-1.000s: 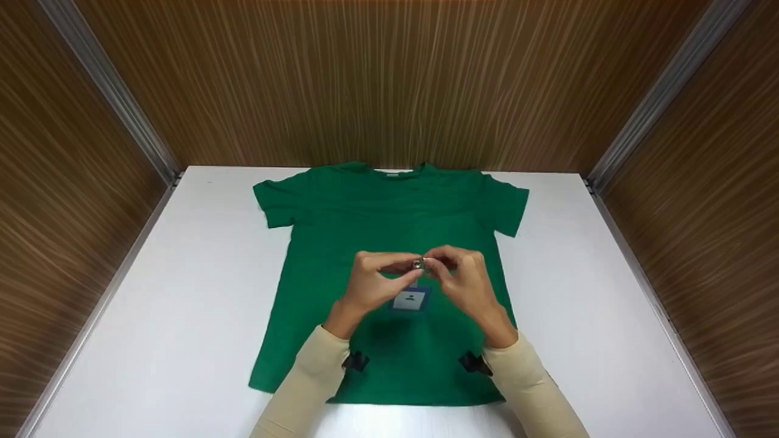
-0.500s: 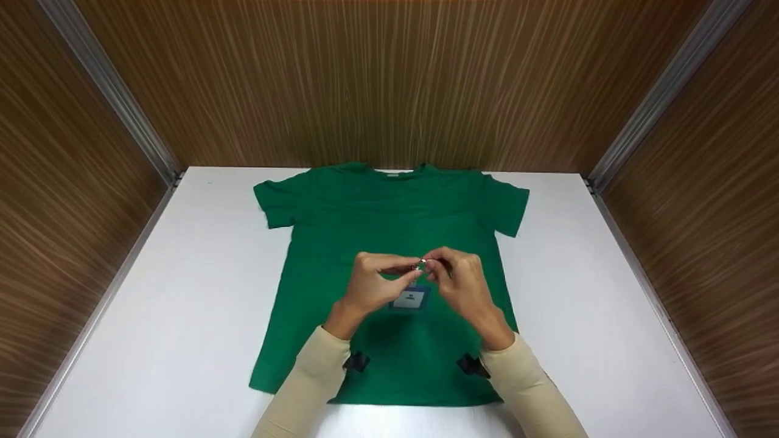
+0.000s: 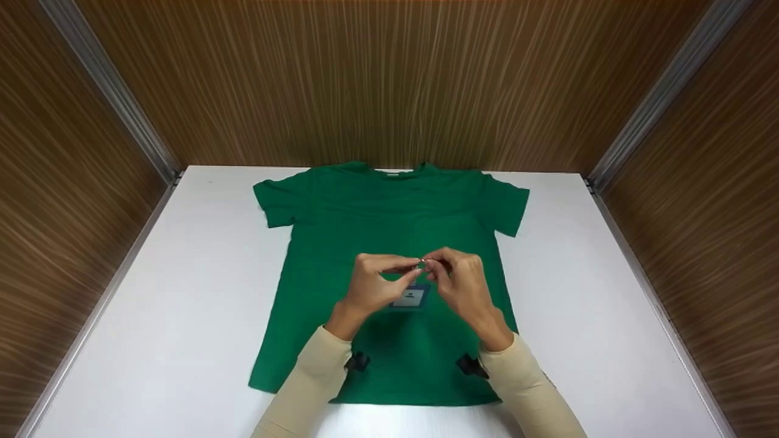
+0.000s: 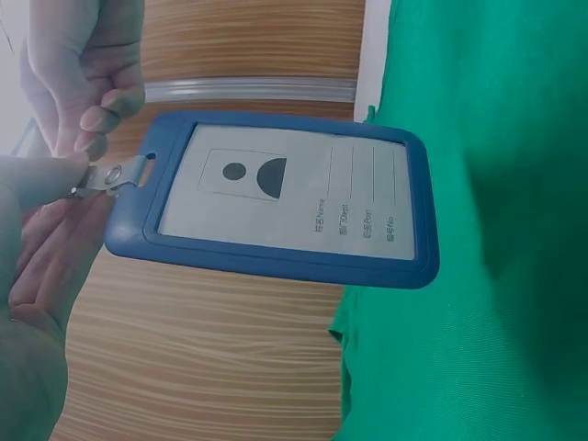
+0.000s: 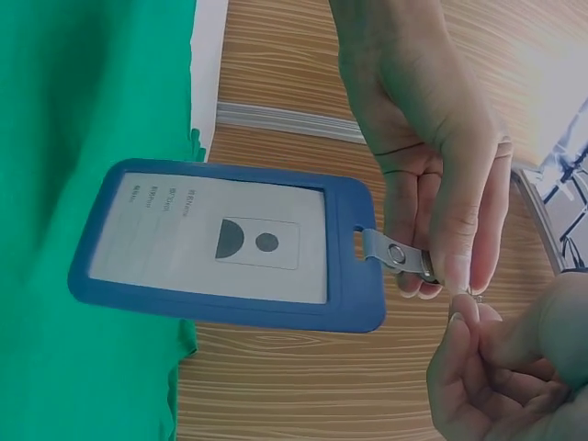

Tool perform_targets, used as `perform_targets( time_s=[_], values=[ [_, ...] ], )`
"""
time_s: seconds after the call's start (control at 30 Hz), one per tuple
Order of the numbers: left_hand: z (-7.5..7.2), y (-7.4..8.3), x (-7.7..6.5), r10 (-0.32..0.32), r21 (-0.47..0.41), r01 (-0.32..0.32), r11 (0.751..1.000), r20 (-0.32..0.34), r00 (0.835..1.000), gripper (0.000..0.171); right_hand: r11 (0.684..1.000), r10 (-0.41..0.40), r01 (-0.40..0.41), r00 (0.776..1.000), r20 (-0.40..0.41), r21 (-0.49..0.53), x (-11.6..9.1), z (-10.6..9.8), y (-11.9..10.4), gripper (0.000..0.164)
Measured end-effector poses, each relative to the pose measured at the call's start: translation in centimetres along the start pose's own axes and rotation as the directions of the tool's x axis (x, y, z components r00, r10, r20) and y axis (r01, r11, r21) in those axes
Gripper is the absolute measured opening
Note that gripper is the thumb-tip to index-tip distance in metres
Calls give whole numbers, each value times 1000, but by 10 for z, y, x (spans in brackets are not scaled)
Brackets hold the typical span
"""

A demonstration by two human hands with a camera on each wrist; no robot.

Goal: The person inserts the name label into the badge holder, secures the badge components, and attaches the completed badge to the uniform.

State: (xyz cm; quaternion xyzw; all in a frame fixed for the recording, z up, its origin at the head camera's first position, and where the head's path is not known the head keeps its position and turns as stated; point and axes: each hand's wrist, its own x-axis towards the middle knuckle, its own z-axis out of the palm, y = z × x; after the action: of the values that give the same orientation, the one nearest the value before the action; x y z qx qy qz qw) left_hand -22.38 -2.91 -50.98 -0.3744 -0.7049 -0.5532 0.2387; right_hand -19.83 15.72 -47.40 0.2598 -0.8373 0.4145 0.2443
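A blue badge holder (image 3: 409,298) with a white card inside hangs above a green T-shirt (image 3: 389,213) in the head view. Its clear strap (image 5: 381,250) has a snap button and leads to a small metal clip (image 5: 427,266). Thumb and fingers of my left hand (image 3: 372,283) pinch that clip, hiding most of it. My right hand (image 3: 464,286) meets it from the right, its curled thumb and forefinger pinching a thin metal end of the clip. In the right wrist view the fingertips of both hands nearly touch there.
The T-shirt lies spread flat on a white table (image 3: 182,292), sleeves out to both sides, collar at the back edge. Wood-grain panels (image 3: 377,79) with metal corner rails (image 3: 122,91) enclose the table at the back and sides.
My right fingertips have shifted slightly at the clip, which shows less between the hands now. The badge holder has risen a little; the left hand and the T-shirt stay put.
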Motion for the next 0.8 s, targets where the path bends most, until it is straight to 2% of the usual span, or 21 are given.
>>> perform_targets(
  time_s=[0.17,0.3,0.4,0.57,0.8],
  values=[
    [0,1,-1,1,16,0,1000,-20,1000,7,1000,-7,7,1000,-1,-16,-1,0,-2,11],
    [-2,5,0,10,-9,-10,1000,-28,1000,7,1000,-23,23,1000,4,17,-1,-3,-5,11],
    [-3,6,2,-6,-26,5,1000,-31,999,6,999,-35,34,999,22,43,1,-5,-4,10],
    [-3,3,2,-38,-56,36,998,-27,999,5,998,-60,59,997,53,28,2,-6,-1,9],
    [-3,1,3,-29,-62,29,998,-9,1000,8,997,-81,81,997,14,16,2,-3,2,8]
  ],
)
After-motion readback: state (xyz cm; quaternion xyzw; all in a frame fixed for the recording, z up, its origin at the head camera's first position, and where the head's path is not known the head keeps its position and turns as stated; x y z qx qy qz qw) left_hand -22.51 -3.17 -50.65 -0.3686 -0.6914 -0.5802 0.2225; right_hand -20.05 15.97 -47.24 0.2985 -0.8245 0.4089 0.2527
